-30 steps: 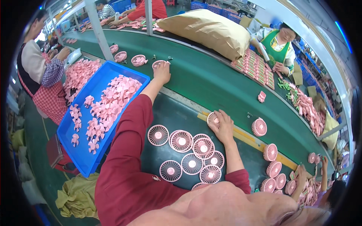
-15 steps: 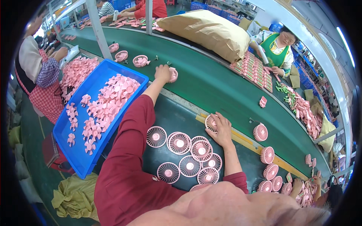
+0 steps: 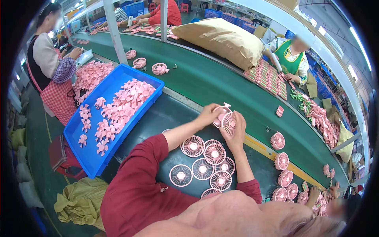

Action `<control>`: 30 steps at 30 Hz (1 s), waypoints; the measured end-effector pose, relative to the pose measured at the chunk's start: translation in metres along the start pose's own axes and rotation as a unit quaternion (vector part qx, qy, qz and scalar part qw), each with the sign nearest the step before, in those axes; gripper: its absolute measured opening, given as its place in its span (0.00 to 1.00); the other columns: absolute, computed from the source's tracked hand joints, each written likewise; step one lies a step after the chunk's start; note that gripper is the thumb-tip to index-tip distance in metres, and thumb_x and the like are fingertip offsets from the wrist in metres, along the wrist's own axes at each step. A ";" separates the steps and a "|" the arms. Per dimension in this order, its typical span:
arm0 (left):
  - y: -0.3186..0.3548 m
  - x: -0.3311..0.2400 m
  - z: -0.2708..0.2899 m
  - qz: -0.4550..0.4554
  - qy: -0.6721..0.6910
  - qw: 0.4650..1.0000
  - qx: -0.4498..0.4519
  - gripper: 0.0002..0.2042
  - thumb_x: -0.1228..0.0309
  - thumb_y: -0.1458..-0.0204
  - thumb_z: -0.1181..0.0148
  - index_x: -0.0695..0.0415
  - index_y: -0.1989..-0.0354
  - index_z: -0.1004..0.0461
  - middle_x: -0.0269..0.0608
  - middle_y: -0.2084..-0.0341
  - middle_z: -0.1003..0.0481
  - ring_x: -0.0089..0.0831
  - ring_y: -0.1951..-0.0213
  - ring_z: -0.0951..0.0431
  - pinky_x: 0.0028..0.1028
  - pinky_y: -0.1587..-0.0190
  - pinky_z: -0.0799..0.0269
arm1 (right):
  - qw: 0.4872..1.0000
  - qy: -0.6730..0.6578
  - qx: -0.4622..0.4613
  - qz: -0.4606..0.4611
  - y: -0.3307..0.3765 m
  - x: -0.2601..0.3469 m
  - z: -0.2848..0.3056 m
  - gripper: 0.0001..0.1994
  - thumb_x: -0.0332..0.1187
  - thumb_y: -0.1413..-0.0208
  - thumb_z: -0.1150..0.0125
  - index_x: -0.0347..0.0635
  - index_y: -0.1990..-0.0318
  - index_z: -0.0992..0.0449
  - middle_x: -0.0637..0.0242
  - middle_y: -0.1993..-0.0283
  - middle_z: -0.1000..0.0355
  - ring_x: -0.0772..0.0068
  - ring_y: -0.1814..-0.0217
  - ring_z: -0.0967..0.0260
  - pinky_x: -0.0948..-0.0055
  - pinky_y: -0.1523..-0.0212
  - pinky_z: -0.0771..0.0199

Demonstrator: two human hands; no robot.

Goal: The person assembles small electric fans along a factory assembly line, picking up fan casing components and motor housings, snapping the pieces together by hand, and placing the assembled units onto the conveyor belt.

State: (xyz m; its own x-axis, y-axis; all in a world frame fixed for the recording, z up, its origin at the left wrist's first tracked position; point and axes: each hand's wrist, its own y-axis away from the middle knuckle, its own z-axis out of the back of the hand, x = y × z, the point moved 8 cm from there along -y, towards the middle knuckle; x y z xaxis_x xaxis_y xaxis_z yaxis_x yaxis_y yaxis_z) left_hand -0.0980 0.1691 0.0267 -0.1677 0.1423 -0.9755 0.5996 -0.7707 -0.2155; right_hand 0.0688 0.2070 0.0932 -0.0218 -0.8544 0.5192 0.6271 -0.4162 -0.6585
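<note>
Over the near edge of the green belt, my left hand grips a pink fan housing with a small stem. Held in my right hand is a round pink fan grille, upright against the housing's right side. My fingers hide part of both, so I cannot tell if they are joined. On the dark worktable below lie several loose pink grilles, some overlapping. To the left is a blue tray with a heap of pink fan blades.
Several open fan housings sit on the belt at the far left. Round fans line its near edge at right. Beyond the belt are a large paper sack and a person in a green apron; another person stands left.
My left hand has picked the fan housing off the belt and brought it right to the grille. My right hand has raised and turned the grille toward it.
</note>
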 end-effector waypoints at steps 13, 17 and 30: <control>0.061 -0.001 -0.056 0.243 0.516 0.821 0.030 0.20 0.52 0.35 0.56 0.55 0.48 0.30 0.41 0.54 0.24 0.33 0.52 0.22 0.36 0.49 0.25 | 0.989 0.069 0.044 0.120 0.007 0.037 -0.003 0.37 0.52 0.53 0.34 0.49 0.37 0.36 0.48 0.33 0.47 0.41 0.35 0.46 0.48 0.37 0.42; 0.067 -0.036 -0.048 0.040 0.404 0.912 -0.054 0.16 0.59 0.34 0.57 0.56 0.46 0.34 0.39 0.54 0.28 0.27 0.51 0.27 0.29 0.48 0.30 | 0.996 -0.076 -0.010 0.047 0.009 0.023 -0.005 0.34 0.44 0.49 0.38 0.42 0.36 0.41 0.41 0.33 0.48 0.39 0.33 0.47 0.48 0.34 0.46; 0.059 -0.059 -0.042 -0.191 -0.025 0.973 -0.128 0.18 0.70 0.43 0.43 0.60 0.47 0.37 0.49 0.51 0.31 0.41 0.49 0.30 0.34 0.46 0.36 | 0.764 -0.555 0.024 -0.329 0.016 -0.032 -0.051 0.26 0.55 0.32 0.62 0.51 0.35 0.43 0.66 0.41 0.38 0.72 0.40 0.38 0.69 0.41 0.34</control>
State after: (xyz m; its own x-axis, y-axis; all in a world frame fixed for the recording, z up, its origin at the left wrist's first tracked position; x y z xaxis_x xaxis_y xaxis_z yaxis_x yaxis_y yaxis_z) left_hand -0.0194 0.1414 0.0694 -0.4508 0.3530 -0.8199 0.6595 -0.4873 -0.5724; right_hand 0.0396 0.2122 0.0384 0.3116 0.3362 0.8887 0.7937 -0.6064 -0.0489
